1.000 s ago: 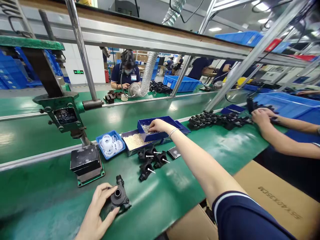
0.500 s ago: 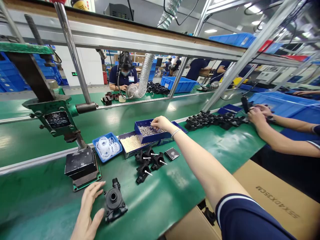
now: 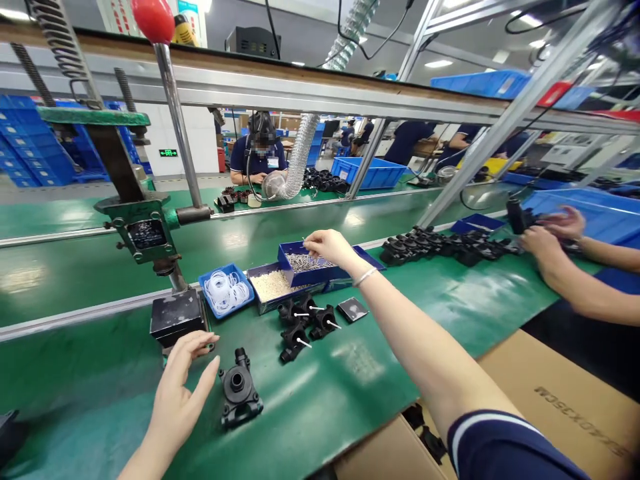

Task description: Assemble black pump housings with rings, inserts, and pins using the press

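My left hand (image 3: 181, 383) hovers with thumb and fingers apart, holding nothing. It is just left of a black plastic pump housing (image 3: 238, 387), which lies on the green bench with its round port facing up. My right hand (image 3: 327, 248) reaches over a blue bin of small metal pins (image 3: 299, 262), thumb and fingertips pinched together. A tiny tip shows at the fingers, too small to name. Below that bin sits a tray of small cream-coloured pieces (image 3: 270, 287). Several black housings (image 3: 295, 337) with white rods sticking out stand in front of the bins.
A green hand press (image 3: 143, 230) with a black block base (image 3: 177, 317) stands at left. White rings (image 3: 226, 292) fill a small blue tray. A flat dark square plate (image 3: 353, 309) lies right of the housings. A co-worker's hands (image 3: 550, 233) handle a black part at right, beyond piled black parts (image 3: 440, 245).
The view has shifted, so the bench appears further right. My left hand has risen slightly toward the press base. My right hand has lifted a little within the pin bin, still pinched.
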A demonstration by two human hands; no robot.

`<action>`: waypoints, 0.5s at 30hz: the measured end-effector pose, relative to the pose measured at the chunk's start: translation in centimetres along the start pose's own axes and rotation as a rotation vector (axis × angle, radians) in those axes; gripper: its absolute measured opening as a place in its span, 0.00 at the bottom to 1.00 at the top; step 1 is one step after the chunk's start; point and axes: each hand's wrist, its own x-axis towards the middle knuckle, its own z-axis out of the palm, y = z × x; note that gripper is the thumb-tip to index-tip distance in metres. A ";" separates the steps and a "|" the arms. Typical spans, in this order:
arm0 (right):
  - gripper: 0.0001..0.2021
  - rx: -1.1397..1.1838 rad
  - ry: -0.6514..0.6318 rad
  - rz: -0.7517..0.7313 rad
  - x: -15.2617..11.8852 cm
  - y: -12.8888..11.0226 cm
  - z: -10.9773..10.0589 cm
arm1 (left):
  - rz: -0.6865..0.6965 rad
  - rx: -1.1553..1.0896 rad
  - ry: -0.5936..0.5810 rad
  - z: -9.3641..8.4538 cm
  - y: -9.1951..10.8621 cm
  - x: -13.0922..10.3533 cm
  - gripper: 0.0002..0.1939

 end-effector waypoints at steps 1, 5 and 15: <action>0.07 0.042 -0.005 -0.053 -1.6 -1.4 0.5 | -0.003 -0.025 0.011 0.3 0.9 0.3 0.16; 0.07 0.306 -0.141 -0.424 -9.6 -6.4 3.9 | -0.013 -0.199 0.043 2.0 4.6 1.8 0.18; 0.08 0.675 -0.346 -0.522 -17.3 -8.8 9.9 | 0.077 -0.148 0.082 1.0 6.4 1.3 0.06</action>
